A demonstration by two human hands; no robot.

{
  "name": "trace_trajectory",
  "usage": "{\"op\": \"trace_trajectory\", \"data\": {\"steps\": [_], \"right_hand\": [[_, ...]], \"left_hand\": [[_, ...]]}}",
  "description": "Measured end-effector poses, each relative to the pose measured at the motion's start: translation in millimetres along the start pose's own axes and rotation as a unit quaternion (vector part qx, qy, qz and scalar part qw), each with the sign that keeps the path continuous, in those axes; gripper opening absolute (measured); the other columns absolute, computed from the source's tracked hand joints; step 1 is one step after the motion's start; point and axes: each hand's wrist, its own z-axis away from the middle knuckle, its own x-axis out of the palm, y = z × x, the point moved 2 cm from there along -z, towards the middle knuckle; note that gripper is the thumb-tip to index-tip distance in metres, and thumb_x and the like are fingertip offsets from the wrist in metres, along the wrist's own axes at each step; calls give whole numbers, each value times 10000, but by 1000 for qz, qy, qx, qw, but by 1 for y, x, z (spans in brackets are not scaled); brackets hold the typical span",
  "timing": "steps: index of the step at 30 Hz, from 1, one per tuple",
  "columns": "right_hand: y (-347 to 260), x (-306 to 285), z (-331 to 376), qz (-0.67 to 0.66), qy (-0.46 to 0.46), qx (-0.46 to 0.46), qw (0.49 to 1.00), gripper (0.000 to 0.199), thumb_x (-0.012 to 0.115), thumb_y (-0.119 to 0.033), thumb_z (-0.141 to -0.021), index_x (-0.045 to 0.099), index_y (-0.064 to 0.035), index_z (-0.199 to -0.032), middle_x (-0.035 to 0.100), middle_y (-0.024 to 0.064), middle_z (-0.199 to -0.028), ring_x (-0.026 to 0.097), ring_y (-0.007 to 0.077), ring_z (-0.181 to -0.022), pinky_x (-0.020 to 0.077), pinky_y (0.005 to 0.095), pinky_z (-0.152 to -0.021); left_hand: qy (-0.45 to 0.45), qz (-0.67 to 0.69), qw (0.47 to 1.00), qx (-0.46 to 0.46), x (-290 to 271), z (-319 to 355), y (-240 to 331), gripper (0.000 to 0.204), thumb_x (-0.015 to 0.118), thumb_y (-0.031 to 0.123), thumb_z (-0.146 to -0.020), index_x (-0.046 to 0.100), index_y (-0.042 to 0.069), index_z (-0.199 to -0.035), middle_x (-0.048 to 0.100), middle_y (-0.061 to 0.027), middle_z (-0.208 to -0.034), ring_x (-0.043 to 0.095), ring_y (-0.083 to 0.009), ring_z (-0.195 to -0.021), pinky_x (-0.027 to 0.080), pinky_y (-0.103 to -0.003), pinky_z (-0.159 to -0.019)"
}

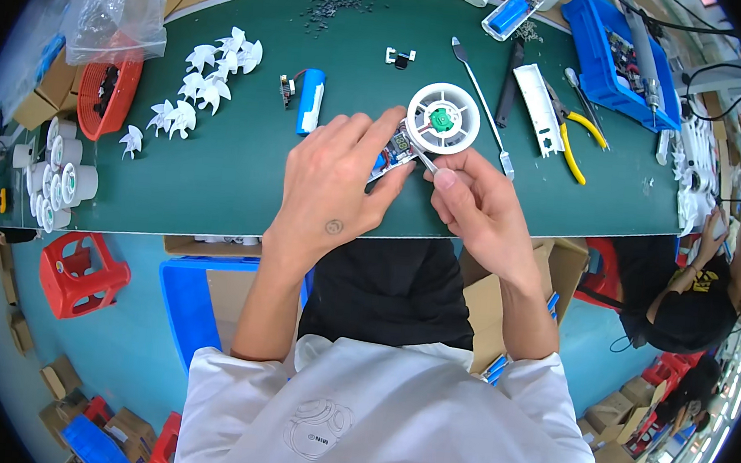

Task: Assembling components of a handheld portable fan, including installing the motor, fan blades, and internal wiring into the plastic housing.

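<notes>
Fingers and thumb of my left hand (336, 176) are closed around the open body of a small handheld fan (443, 119). Its round white ring faces up, with a green motor (440, 120) at the centre. A circuit board (400, 144) shows inside the body, with something blue beside it, partly hidden by my fingers. My right hand (481, 207) pinches metal tweezers (426, 160), whose tips reach the body just below the ring. Left of my hands, a blue battery cell (310, 101) wired to a small board (286, 93) lies on the green table.
White fan blades (211, 90) lie at left, near a red basket (109, 98) and stacked white fan rings (78, 182). Rightward are a long metal spatula (483, 101), a white housing half (537, 110), yellow-handled pliers (575, 147) and a blue bin (594, 40). Another person (696, 301) sits far right.
</notes>
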Motion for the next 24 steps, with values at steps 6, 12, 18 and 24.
{"op": "trace_trajectory", "data": {"steps": [6, 12, 18, 24], "right_hand": [[1, 6, 3, 46, 36, -29, 998, 200, 520, -142, -982, 579, 37, -1048, 498, -11, -656, 429, 37, -575, 318, 202, -484], [3, 14, 3, 160, 107, -81, 978, 170, 553, -114, -964, 636, 35, -966, 504, -21, -592, 410, 33, -536, 311, 210, -475], [8, 12, 4, 130, 115, -84, 981, 195, 548, -143, -975, 628, 28, -925, 467, -28, -585, 387, 28, -539, 285, 215, -469], [6, 11, 6, 73, 107, -83, 988, 227, 540, -187, -987, 610, 12, -902, 438, -45, -601, 346, 22, -543, 248, 214, -470]], "left_hand": [[-5, 5, 1000, 0, 0, 0, 2, 450, 721, 178, -759, 592, 18, -1159, 548, -80, -787, 556, -247, -733, 446, -377, -617], [0, 7, 1000, 5, 1, 1, 2, 448, 721, 174, -755, 593, 25, -1159, 548, -83, -786, 554, -251, -730, 444, -373, -611], [-3, 15, 1000, -5, -1, -1, 5, 437, 751, 134, -722, 630, -16, -1114, 570, -106, -782, 564, -267, -714, 452, -373, -611], [-1, 21, 1000, -9, -1, -1, 6, 426, 755, 137, -722, 637, -18, -1101, 578, -109, -787, 564, -269, -712, 453, -371, -618]]}}
